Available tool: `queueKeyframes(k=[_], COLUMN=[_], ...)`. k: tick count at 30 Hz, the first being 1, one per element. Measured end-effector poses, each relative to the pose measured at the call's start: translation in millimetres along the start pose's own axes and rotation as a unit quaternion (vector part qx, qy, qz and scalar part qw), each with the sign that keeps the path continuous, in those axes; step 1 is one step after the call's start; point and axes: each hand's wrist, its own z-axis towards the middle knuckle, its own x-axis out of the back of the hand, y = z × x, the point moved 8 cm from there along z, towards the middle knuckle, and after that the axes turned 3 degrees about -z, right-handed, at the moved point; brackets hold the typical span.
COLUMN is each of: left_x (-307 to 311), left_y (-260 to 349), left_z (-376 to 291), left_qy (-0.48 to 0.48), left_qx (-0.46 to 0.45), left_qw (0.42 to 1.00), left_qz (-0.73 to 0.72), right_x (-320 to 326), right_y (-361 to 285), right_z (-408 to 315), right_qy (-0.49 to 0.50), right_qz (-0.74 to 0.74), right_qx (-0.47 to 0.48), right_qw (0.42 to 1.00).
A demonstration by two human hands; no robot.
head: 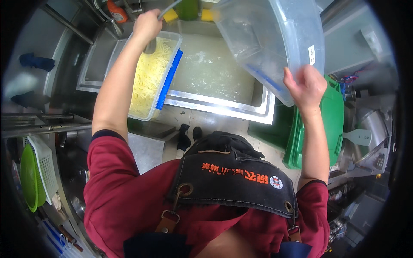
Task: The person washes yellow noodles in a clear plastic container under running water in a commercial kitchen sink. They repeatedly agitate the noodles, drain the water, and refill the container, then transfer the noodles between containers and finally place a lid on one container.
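Observation:
My left hand (147, 26) is closed round a grey tube or handle (169, 9), above a clear plastic tub (151, 113) with a blue clip. Pale yellow shreds (150, 77), perhaps shredded potato, fill this tub, which rests at the left side of a water-filled steel sink (222, 108). With my right hand (306, 85) I grip the edge of a large clear plastic container (255, 35), held tilted over the sink's right part. It has a blue clip and a small label. Cloudy water (209, 69) with bubbles stands in the sink.
A green lidded bin (332, 125) stands right of the sink. Behind the sink are an orange bottle (116, 12), yellow sponges (170, 15) and a green container (187, 9). Another steel basin (96, 58) is at the left. A green basket (30, 177) sits at the lower left.

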Motion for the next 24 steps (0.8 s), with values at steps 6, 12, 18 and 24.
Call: queueKeyframes(k=[6, 12, 18, 24], left_x=[-6, -63, -61, -76], left_y=[43, 121, 109, 124], left_z=[-41, -85, -91, -129], left_qy=[0.096, -0.23, -0.188, -0.171], left_qx=[-0.082, 0.343, 0.302, 0.172], left_qw=[0.992, 0.385, 0.4, 0.314], left_qz=[-0.004, -0.825, -0.845, -0.918], right_x=[13, 22, 27, 30], right_y=[-15, -37, -57, -40], right_z=[8, 2, -47, -99], right_qy=[-0.022, -0.043, -0.104, -0.137], right_qz=[0.037, 0.039, 0.078, 0.079], right_qx=[0.088, 0.181, 0.307, 0.284], right_qw=[0.995, 0.982, 0.943, 0.946])
